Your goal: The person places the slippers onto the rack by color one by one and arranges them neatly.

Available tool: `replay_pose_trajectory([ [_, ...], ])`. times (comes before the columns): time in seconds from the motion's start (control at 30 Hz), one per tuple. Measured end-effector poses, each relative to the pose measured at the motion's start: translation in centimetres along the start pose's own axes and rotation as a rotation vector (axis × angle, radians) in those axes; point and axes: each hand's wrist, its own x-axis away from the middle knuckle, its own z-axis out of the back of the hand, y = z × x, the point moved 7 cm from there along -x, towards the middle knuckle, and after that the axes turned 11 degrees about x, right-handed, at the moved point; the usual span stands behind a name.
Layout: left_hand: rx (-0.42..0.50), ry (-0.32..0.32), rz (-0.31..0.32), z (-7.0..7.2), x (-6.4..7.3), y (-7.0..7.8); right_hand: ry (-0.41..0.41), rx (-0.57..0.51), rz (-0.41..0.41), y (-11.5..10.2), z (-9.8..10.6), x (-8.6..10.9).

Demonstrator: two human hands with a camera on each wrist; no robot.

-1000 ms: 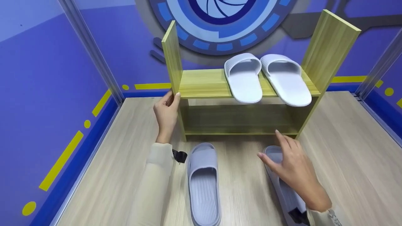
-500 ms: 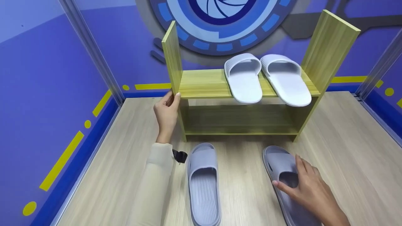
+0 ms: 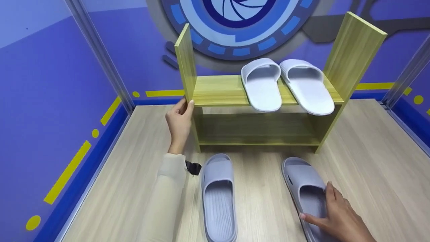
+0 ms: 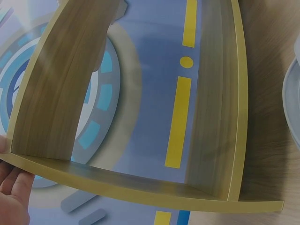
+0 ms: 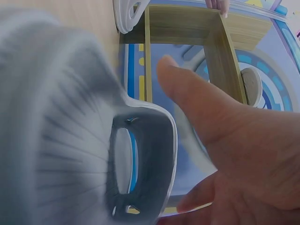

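Note:
My left hand [image 3: 179, 121] pinches the left side panel of a two-tier wooden shoe rack [image 3: 218, 103], thumb on its front edge. In the left wrist view, fingers [image 4: 18, 192] show at the panel's edge. My right hand [image 3: 346, 215] hovers low over the right grey slipper [image 3: 302, 174], with thumb and fingers spread across its width. The right wrist view has the thumb [image 5: 197, 93] standing off the slipper's strap [image 5: 157, 154]; whether the other fingertips touch it is unclear. The left grey slipper [image 3: 218, 201] lies on the floor, toe toward the rack.
Two white slippers, a left one [image 3: 263, 89] and a right one [image 3: 309, 89], stand side by side on the upper shelf, heels jutting past its front edge. A lower shelf [image 3: 258, 134] runs beneath. Blue printed walls [image 3: 50, 101] enclose the wood-look floor [image 3: 121, 168].
My right hand has drawn back toward me and down, from in front of the rack to over the right grey slipper's opening. My left hand keeps its grip on the rack.

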Motion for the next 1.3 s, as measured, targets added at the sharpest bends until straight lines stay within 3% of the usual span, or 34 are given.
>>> replay_pose_trajectory([
  [0.2, 0.0, 0.0, -0.004, -0.1, -0.1, 0.0, -0.066, 0.013, -0.017, 0.4, -0.9, 0.4],
  [0.6, -0.004, -0.003, 0.02, -0.1, -0.4, 0.3, -0.052, 0.063, -0.049, 0.4, -1.5, 0.7],
  [0.87, -0.004, -0.02, -0.026, -0.2, -0.8, 1.0, -0.085, 0.064, -0.098, 0.4, -1.7, 0.2],
  [1.07, -0.031, -0.026, -0.05, -0.3, -0.9, 1.3, -0.089, 0.07, -0.106, 0.3, -1.0, 0.0],
  [1.3, -0.008, -0.035, -0.083, -0.2, -0.6, 1.1, -0.006, 0.052, -0.047, -0.4, 1.0, 0.1],
])
